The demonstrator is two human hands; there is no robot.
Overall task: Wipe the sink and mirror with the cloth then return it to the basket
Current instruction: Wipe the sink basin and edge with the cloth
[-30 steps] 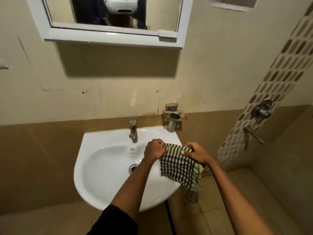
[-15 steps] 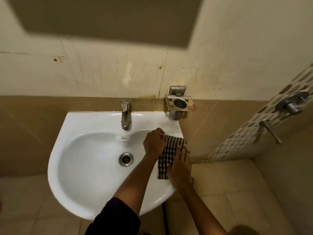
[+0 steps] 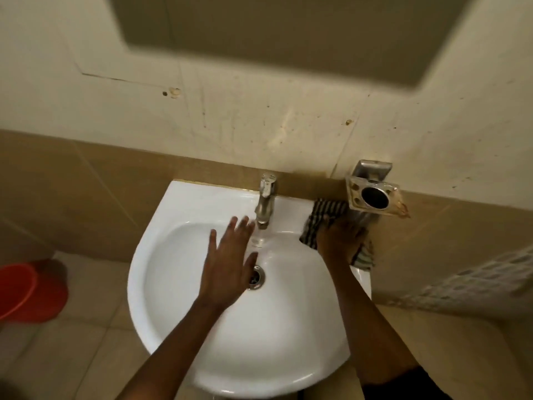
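Observation:
The white sink fills the middle of the head view. A black-and-white checked cloth lies on its back right rim, just below the metal holder. My right hand presses flat on the cloth, covering most of it. My left hand hovers over the basin with fingers spread, empty, just left of the tap and above the drain. The mirror is out of frame; only its shadow shows on the wall. No basket is in sight.
A metal tumbler holder is fixed to the wall right of the tap. A red bucket stands on the floor at far left. Tiled wall rises behind the sink, with patterned tiles at right.
My left hand let go of the cloth and moved left over the basin. My right hand slid the cloth back to the rear right rim. The view tilted down.

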